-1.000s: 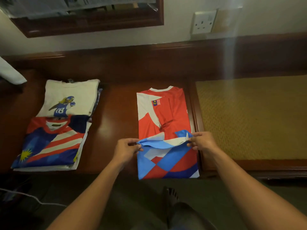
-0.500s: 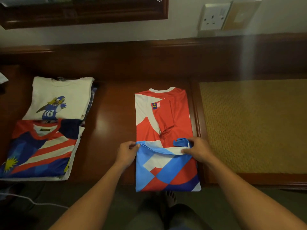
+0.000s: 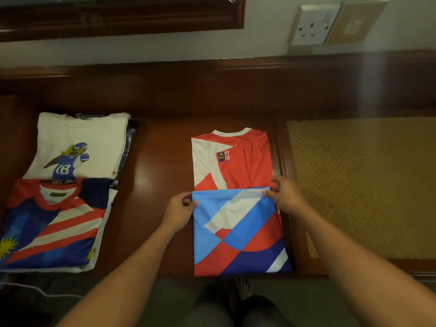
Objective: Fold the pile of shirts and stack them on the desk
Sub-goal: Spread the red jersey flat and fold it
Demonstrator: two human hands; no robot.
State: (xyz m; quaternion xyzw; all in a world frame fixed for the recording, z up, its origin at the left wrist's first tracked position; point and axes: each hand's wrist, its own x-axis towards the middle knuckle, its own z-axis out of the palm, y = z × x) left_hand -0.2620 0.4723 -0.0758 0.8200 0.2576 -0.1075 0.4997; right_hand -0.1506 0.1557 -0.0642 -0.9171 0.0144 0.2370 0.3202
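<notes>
A red, white and blue jersey [image 3: 236,175] lies lengthwise on the dark wooden desk [image 3: 160,175], collar away from me. Its blue-patterned lower part is turned up over itself, with the fold edge running across the middle. My left hand [image 3: 179,212] pinches the left corner of that edge. At the right corner, my right hand [image 3: 284,197] pinches the same edge. To the left lies a folded navy jersey with red and white stripes [image 3: 50,227]. Behind it sits a stack topped by a folded white shirt with a number 18 print [image 3: 80,147].
A yellow woven mat [image 3: 363,185] is set into the desk to the right of the jersey. A wall socket [image 3: 313,24] and a dark wooden frame [image 3: 122,17] are on the wall behind. A white cable [image 3: 35,290] lies on the floor at lower left.
Both hands have carried the jersey's hem further away from me and flattened it. The loose, bunched flap now lies smooth with a straight edge across the jersey's middle.
</notes>
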